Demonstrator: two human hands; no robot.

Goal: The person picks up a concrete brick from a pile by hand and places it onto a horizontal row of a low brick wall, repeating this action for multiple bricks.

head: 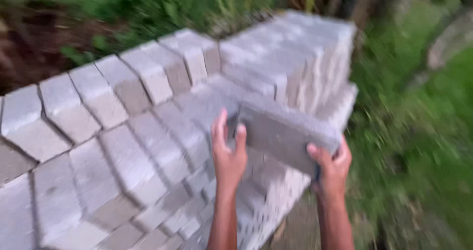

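Gripping a grey block (286, 131) by both ends, left hand (229, 156) and right hand (332, 168) wrapping it, holding it just over the near-right edge of the block stack (123, 146), grass (419, 146) sitting right.

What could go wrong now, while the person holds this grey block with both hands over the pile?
1. The grey block is gripped only at its two ends by the left hand and right hand; it might slip.
2. It sits near the edge of the stacked blocks, beside grass, so it could fall off.
3. Fingers could be pinched against the stack.
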